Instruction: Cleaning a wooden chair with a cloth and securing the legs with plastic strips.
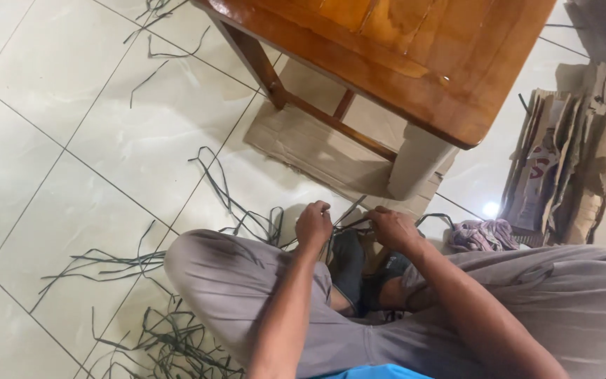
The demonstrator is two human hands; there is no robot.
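**A:** What does the view from the head camera show?

**B:** A person sits cross-legged on a pale tiled floor (71,140), in grey trousers (562,295), looking down at both hands, which meet just in front of the knees.

**A:** What are the hands doing?

**B:** The left hand (314,224) is closed, its fingers pinched on a thin dark strip (351,210) that slants up and to the right. The right hand (393,228) is close beside it, fingers curled onto the same bundle of dark strips. Exactly how many strips each hand grips, I cannot tell.

**A:** Where is the strip being worked?

**B:** Between the 2 hands, just above the crossed feet.

**A:** What else is nearby?

**B:** Loose dark strips (163,337) lie scattered over the tiles to the left. A varnished wooden table (415,56) stands beyond the hands, with flattened cardboard (310,147) under it. On the right, a stack of torn cardboard pieces (569,161) leans upright, with a crumpled purple cloth (482,235) at its foot.
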